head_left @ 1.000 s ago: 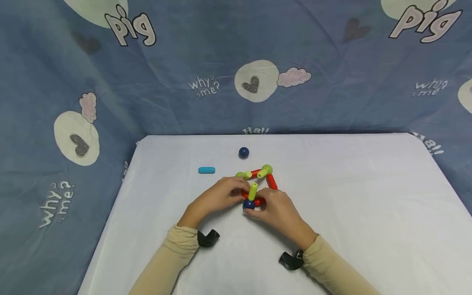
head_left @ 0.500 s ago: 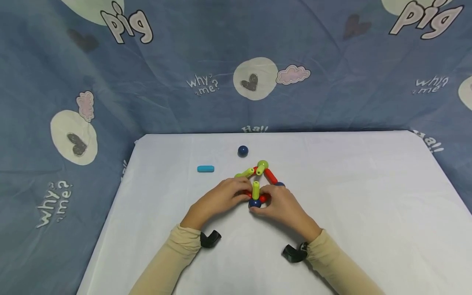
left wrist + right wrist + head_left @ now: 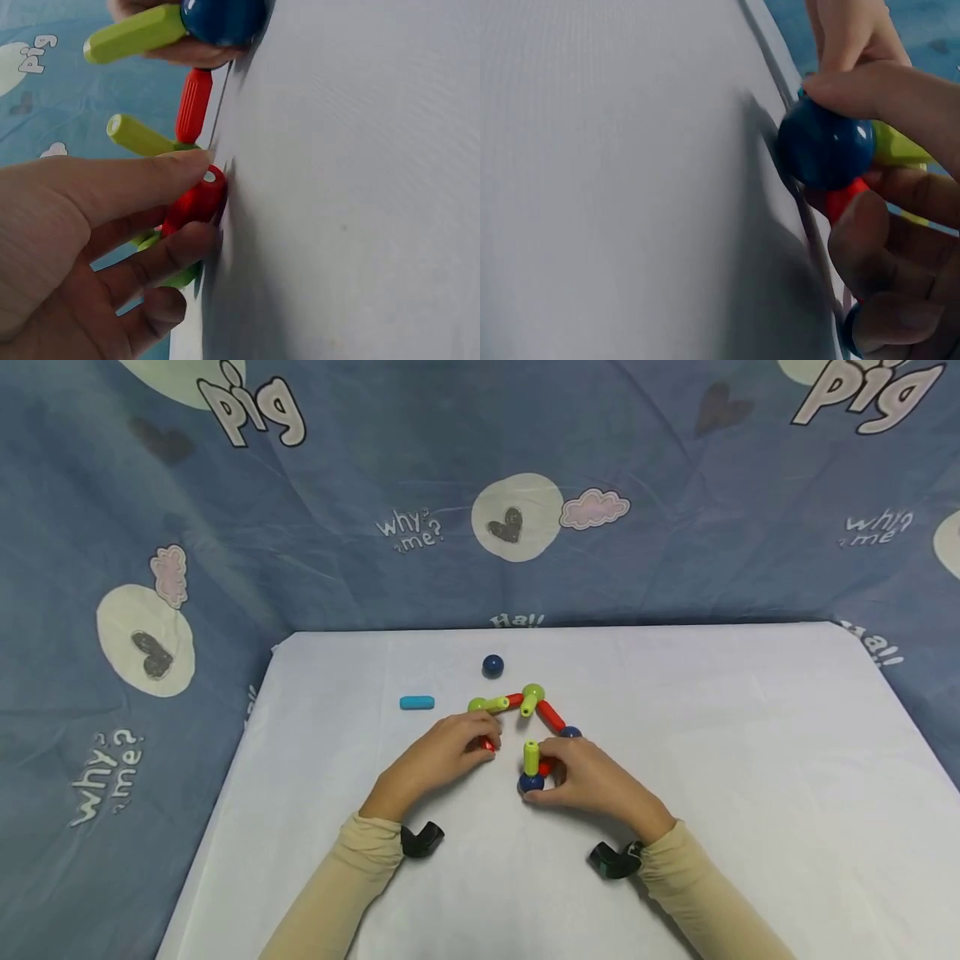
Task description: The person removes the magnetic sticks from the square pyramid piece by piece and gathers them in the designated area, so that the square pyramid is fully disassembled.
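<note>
In the head view, my left hand (image 3: 442,756) pinches a red rod (image 3: 196,201) between thumb and fingers, and the rod's near end faces out free in the left wrist view. My right hand (image 3: 596,781) grips a dark blue ball (image 3: 531,782), thumb across it in the right wrist view. A lime-green rod (image 3: 532,758) stands up from that ball, and a red rod (image 3: 546,767) also joins it, partly covered by the fingers. Farther back lie a green ball (image 3: 533,692) with its own lime rod, another red rod (image 3: 551,717) and a second blue ball (image 3: 571,732).
A loose blue ball (image 3: 492,666) sits at the back of the white table (image 3: 712,710). Left of the linked pieces lies a light-blue rod (image 3: 417,702). A blue printed cloth (image 3: 337,568) hangs behind the table.
My hands have drawn apart. The red rod in my left hand has come away from the blue ball, which my right hand has carried rightward and slightly nearer with its upright lime rod.
</note>
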`<state>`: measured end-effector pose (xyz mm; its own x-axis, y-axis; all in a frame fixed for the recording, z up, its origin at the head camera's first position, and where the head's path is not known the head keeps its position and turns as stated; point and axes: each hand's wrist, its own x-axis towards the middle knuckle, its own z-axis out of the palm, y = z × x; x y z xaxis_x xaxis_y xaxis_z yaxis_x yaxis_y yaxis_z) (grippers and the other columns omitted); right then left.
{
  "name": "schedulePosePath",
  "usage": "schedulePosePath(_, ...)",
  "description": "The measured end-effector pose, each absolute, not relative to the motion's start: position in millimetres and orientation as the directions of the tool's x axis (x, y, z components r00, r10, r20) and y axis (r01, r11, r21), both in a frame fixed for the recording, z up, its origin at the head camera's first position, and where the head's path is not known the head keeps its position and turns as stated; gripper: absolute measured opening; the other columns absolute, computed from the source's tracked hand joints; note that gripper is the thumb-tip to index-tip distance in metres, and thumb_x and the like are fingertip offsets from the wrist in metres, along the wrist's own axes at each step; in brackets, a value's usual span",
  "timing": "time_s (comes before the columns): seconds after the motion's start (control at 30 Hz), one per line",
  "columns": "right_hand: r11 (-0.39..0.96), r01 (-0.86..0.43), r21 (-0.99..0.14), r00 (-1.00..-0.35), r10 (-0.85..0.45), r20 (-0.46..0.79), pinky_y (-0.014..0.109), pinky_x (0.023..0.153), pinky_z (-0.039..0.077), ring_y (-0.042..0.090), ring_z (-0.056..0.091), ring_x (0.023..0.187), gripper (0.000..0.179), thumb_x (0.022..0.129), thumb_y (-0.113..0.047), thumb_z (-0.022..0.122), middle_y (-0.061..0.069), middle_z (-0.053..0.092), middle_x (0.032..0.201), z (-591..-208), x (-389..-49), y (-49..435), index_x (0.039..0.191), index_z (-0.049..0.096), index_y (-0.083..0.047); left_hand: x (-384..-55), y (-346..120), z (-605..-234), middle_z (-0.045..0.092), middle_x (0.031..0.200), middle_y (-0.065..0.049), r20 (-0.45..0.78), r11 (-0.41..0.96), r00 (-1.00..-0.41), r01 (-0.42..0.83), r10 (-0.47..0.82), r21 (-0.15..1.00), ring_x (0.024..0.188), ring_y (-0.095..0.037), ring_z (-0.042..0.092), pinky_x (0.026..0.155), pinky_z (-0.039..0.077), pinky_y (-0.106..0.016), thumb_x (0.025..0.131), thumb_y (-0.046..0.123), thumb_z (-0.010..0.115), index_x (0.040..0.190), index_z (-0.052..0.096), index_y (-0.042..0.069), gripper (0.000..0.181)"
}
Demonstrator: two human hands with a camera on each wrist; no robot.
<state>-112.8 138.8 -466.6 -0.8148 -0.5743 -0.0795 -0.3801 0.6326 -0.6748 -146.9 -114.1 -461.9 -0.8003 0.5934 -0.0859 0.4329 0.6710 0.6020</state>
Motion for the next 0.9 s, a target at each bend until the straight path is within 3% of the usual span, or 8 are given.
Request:
schedulePosePath(0.1,0.607,-0.395,-0.689,-0.795,-0.602,-0.075,0.022,0.064,0.047,0.003,0.052,0.067,0.033,0.080,-0.034,0.090,-0.010,0.065,0.085,-466.3,-113.7,143.4,0.100,0.070,-0.018,-147.9,-114.0,-460.8,0.070,0.125,0.001,-0.083,0.673,-0.808,0.423,0.583,0.607,0.123,-0.020,0.064,0.107,0.051,-0.041,0.094,0.014,0.076,0.108,0.076,0.014,0.014)
schedulePosePath(0.23,0.565,-0.403,-0.721,-0.768,-0.637,-0.070,0.021,0.064,0.050,0.002,0.054,0.067,0.039,0.080,-0.026,0.090,-0.006,0.068,0.097,-468.7,-115.0,150.7,0.112,0.071,-0.015,-147.0,-112.8,-457.5,0.071,0.122,0.001,-0.069,0.653,-0.799,0.435,0.598,0.620,0.106,-0.017,0.064,0.099,0.053,-0.040,0.092,0.015,0.079,0.117,0.074,0.013,0.025)
schedulePosePath(0.4,0.520,-0.407,-0.751,-0.772,-0.635,-0.021,0.021,0.068,0.051,0.006,0.057,0.074,0.041,0.084,-0.011,0.083,-0.003,0.069,0.109,-474.2,-114.9,157.5,0.123,0.069,-0.015,-139.6,-108.4,-449.3,0.067,0.129,0.002,-0.022,0.613,-0.786,0.463,0.618,0.640,0.104,-0.017,0.064,0.095,0.054,-0.036,0.090,0.010,0.080,0.136,0.066,0.019,0.048)
schedulePosePath(0.5,0.507,-0.410,-0.758,-0.790,-0.613,0.017,0.022,0.072,0.052,0.008,0.058,0.079,0.037,0.088,-0.006,0.079,-0.003,0.071,0.111,-477.5,-115.8,161.0,0.122,0.070,-0.016,-134.0,-103.1,-446.6,0.062,0.141,0.003,0.009,0.580,-0.754,0.513,0.657,0.633,0.123,-0.017,0.063,0.104,0.053,-0.036,0.093,0.005,0.074,0.145,0.058,0.022,0.056)
schedulePosePath(0.63,0.495,-0.408,-0.767,-0.796,-0.604,0.034,0.023,0.072,0.052,0.007,0.058,0.080,0.031,0.089,-0.005,0.076,-0.004,0.072,0.111,-480.9,-118.9,163.7,0.117,0.072,-0.017,-129.4,-98.3,-448.3,0.060,0.148,0.004,0.001,0.587,-0.720,0.566,0.693,0.578,0.143,-0.016,0.052,0.116,0.045,-0.040,0.096,0.005,0.071,0.143,0.061,0.021,0.050)
schedulePosePath(0.9,0.490,-0.406,-0.771,-0.799,-0.601,0.039,0.022,0.069,0.051,0.008,0.057,0.077,0.032,0.086,-0.003,0.077,-0.005,0.072,0.106,-483.2,-119.4,166.8,0.114,0.073,-0.018,-127.4,-92.3,-454.3,0.066,0.125,0.003,-0.058,0.663,-0.739,0.563,0.671,0.493,0.114,-0.014,0.065,0.101,0.054,-0.036,0.097,0.014,0.072,0.130,0.070,0.018,0.034)
